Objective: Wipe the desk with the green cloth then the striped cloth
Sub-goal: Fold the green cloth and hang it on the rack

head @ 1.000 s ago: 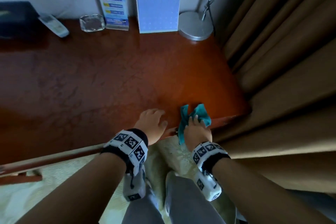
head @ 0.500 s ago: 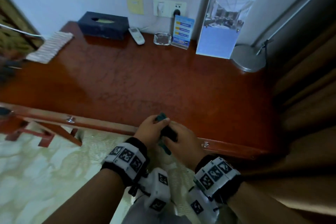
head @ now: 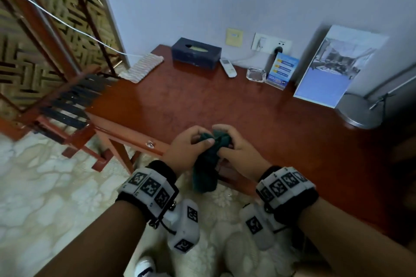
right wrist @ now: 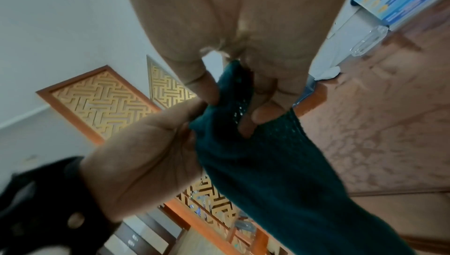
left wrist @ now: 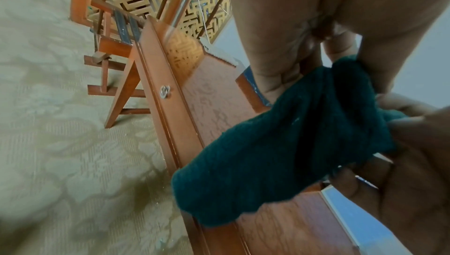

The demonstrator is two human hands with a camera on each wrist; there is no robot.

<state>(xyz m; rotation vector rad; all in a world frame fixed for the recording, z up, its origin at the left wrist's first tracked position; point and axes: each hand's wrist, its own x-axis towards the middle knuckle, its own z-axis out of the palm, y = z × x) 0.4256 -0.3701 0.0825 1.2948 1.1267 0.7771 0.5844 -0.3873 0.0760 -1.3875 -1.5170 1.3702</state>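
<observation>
Both hands are meeting above the front edge of the desk [head: 258, 114]; the left hand [head: 188, 148] and the right hand [head: 238, 153] are both gripping the green cloth [head: 206, 164], with the fingers and thumbs curled around its bunched upper part. The cloth is not lying on the desk; it is hanging in the air between the two hands, and its loose lower part is dropping down in front of the desk edge, over the pale patterned carpet [head: 45, 186]. In the left wrist view the cloth [left wrist: 280, 143] is spreading downward from the pinching fingers [left wrist: 275, 78]; in the right wrist view it [right wrist: 280, 172] is hanging in a long dark fold, and the left hand [right wrist: 146, 155] is holding its side.

The striped cloth [head: 144, 67] is lying flat at the far left corner of the desk, partly over the edge, well apart from the hands; near it, along the wall, a dark tissue box [head: 195, 55] is standing; beside the box a white remote control [head: 227, 67] is lying, then a glass ashtray [head: 256, 74], a small blue card stand [head: 282, 69] and a bigger upright leaflet [head: 333, 67]; at the far right the round metal base of a lamp [head: 358, 111] is resting on the desk. To the left of the desk a wooden luggage rack [head: 67, 105] is standing before a lattice screen [head: 45, 29].
</observation>
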